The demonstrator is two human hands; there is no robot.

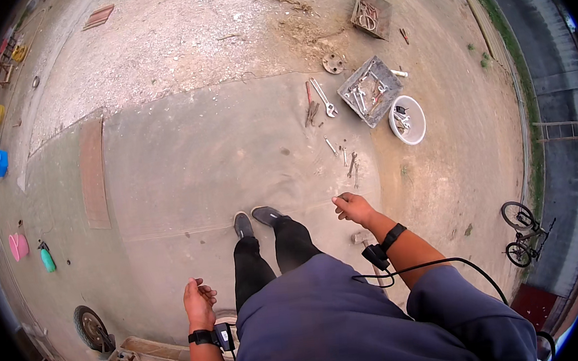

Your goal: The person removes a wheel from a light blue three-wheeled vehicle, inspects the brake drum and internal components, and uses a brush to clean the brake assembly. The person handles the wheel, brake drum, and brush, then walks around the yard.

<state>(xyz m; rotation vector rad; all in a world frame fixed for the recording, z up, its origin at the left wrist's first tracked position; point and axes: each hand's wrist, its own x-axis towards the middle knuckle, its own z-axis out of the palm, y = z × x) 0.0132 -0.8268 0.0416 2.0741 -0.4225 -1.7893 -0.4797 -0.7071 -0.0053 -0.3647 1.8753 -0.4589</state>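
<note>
Metal tool tray (370,91) full of wrenches sits at 1 o'clock on the dirt, white bowl (407,120) beside it, loose wrenches (324,98) at 12. Right hand (353,207) loosely curled, left hand (199,303) open, both holding nothing

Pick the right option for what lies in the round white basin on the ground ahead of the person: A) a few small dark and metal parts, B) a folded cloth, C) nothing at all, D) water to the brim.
A: the white basin, beside the grey tray of wrenches, holds a few small dark and metal pieces, too small to identify; no water or cloth shows.
</note>
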